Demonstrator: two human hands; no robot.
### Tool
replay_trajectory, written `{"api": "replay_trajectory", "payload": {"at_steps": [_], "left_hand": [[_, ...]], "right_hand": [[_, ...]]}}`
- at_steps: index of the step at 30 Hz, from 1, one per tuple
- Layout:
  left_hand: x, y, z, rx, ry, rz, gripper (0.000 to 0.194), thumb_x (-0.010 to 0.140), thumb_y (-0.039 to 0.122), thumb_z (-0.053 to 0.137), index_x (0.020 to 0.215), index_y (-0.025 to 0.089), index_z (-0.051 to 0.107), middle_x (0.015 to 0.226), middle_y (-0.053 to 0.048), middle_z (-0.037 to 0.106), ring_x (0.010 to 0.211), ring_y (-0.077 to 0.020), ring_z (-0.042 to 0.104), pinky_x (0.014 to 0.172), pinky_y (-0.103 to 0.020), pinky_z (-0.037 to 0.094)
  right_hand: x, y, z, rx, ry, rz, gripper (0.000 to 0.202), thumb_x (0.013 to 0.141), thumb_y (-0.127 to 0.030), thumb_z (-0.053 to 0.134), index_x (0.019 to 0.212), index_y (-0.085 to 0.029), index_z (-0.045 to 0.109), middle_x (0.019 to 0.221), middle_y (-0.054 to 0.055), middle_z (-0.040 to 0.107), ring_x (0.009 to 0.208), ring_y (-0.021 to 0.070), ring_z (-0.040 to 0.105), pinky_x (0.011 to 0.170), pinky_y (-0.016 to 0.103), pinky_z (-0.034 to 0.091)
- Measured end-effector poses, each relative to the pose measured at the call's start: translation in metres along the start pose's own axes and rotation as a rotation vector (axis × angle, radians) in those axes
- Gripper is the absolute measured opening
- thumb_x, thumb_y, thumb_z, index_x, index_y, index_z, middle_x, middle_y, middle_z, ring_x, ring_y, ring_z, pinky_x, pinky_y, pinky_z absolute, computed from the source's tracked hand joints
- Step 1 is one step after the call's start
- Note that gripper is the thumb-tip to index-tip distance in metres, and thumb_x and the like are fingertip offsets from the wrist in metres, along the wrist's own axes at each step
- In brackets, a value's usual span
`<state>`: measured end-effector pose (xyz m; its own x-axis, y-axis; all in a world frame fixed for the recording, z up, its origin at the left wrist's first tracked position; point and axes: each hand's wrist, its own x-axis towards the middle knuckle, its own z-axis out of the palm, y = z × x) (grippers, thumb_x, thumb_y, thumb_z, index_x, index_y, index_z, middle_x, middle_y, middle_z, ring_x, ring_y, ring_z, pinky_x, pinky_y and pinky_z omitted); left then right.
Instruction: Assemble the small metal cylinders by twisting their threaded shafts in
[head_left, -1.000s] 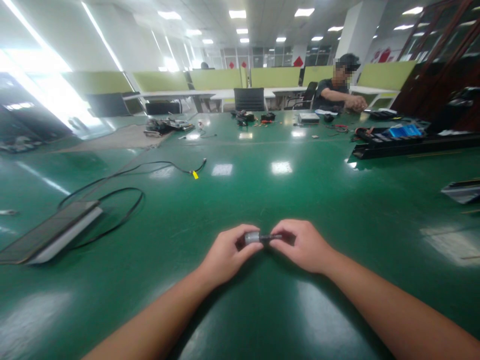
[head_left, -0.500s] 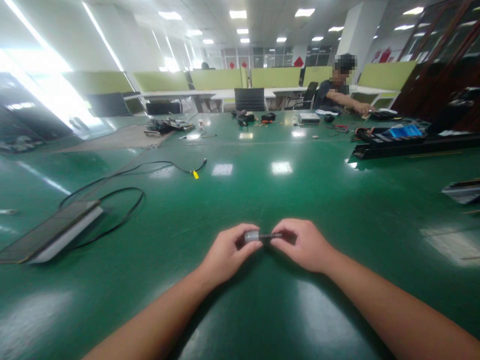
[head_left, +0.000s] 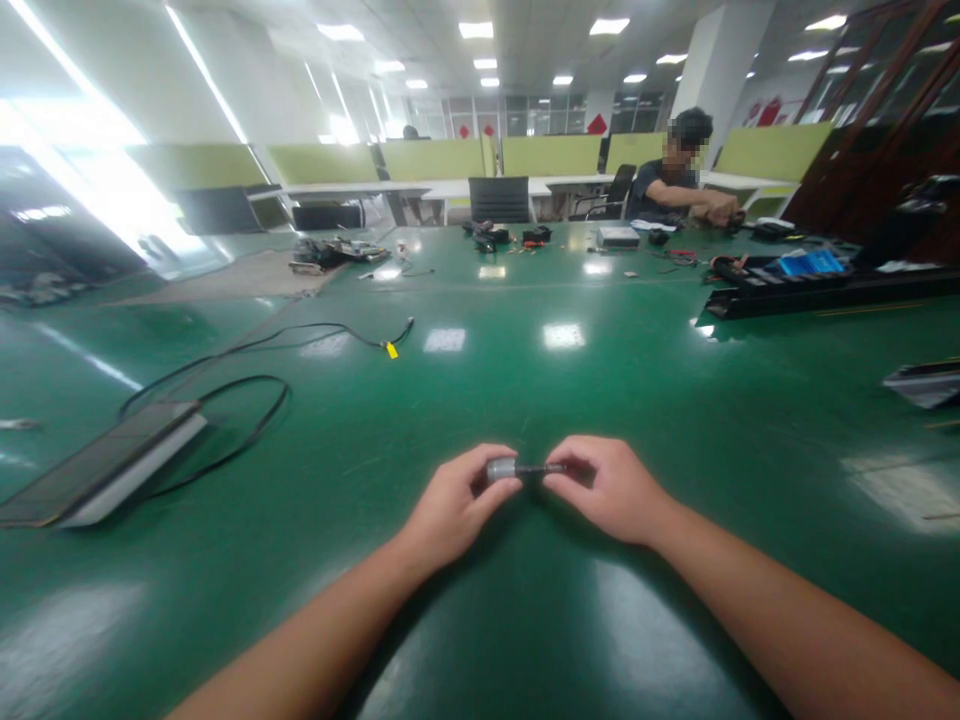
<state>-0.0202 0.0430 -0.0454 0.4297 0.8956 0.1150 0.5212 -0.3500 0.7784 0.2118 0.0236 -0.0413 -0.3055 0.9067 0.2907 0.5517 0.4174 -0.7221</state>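
Between the thumb and fingers of my left hand (head_left: 457,505) is a short grey metal cylinder (head_left: 502,468), lying sideways. From its right end a thin dark rod (head_left: 534,469) runs across to my right hand (head_left: 611,490), which pinches the rod's far end. I cannot tell whether cylinder and rod are one piece. Fingers hide part of both ends. Both hands are over the green tabletop (head_left: 495,400).
At the left lies a flat dark panel (head_left: 97,460) with a black cable (head_left: 247,435). A yellow tag (head_left: 391,350) hangs on a cable end. A long black rail (head_left: 817,290) and blue item (head_left: 814,263) lie right. Across the table sits a person (head_left: 664,190).
My hands and the cylinder with its rod have barely moved, the cylinder a touch to the left. The person across the table has drawn a hand back, both hands now close together.
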Motion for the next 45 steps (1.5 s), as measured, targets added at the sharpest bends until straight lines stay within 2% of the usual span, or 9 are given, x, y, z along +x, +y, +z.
{"api": "replay_trajectory", "payload": {"at_steps": [16,23,45], "left_hand": [[-0.0009,0.0002,-0.0007,0.020,0.010,-0.007,0.026,0.092,0.036,0.057,0.114,0.023,0.060,0.098,-0.002,0.068,0.083,-0.0169,0.064,0.077,-0.028,0.048],[-0.0006,0.0019,-0.0004,-0.001,0.005,-0.021,0.027,0.093,0.036,0.055,0.115,0.021,0.059,0.090,-0.001,0.066,0.071,-0.0143,0.062,0.070,-0.026,0.048],[-0.0006,0.0037,-0.0014,0.014,0.004,-0.032,0.028,0.092,0.037,0.056,0.115,0.021,0.059,0.088,-0.001,0.067,0.069,-0.0139,0.063,0.067,-0.025,0.048]], "right_hand": [[0.0000,-0.0014,-0.0017,-0.015,0.016,0.010,0.003,0.085,-0.022,0.068,0.086,-0.021,0.070,0.078,-0.001,0.070,0.069,0.0152,0.062,0.066,0.027,0.043],[-0.0010,-0.0025,-0.0039,0.000,0.029,0.019,0.003,0.085,-0.021,0.067,0.086,-0.020,0.070,0.078,0.000,0.070,0.070,0.0154,0.062,0.067,0.027,0.044],[-0.0008,-0.0007,-0.0053,-0.024,0.053,0.011,0.003,0.083,-0.020,0.067,0.085,-0.020,0.070,0.076,0.001,0.070,0.068,0.0163,0.063,0.066,0.028,0.045]]}}
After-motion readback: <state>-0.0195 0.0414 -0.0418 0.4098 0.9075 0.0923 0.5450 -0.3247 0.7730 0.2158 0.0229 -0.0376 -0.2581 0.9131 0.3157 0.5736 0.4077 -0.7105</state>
